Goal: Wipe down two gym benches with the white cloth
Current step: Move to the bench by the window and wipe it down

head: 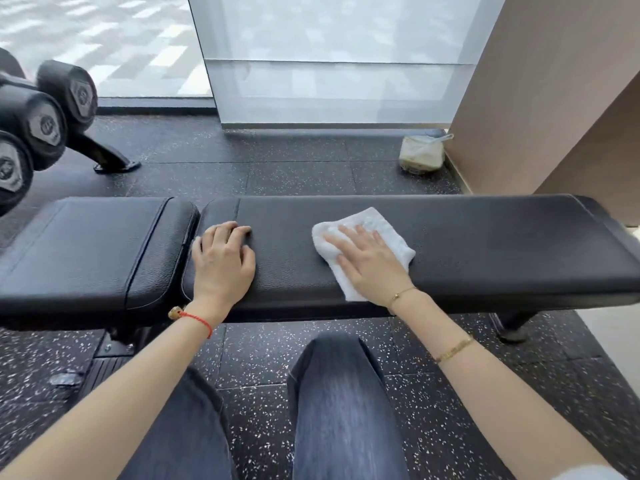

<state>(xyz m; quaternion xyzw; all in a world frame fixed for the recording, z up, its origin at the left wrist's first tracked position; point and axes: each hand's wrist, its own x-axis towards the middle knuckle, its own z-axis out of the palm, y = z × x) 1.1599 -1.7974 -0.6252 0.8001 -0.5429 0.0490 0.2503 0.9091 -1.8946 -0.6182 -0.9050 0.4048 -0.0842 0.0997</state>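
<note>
A black padded gym bench (485, 251) runs across the view in front of me, with a long back pad on the right and a shorter seat pad (97, 251) on the left. A folded white cloth (377, 223) lies on the long pad near its middle. My right hand (367, 261) presses flat on the cloth with straight, spread fingers. My left hand (221, 261) rests on the left end of the long pad, fingers bent with the tips on the leather, holding nothing. Only this one bench is in view.
Black dumbbells (38, 123) sit on a rack at the far left. A pale plastic container (420, 152) stands on the speckled rubber floor by the beige wall at the back right. A frosted glass panel (339, 57) rises behind the bench. My knees are just below the bench.
</note>
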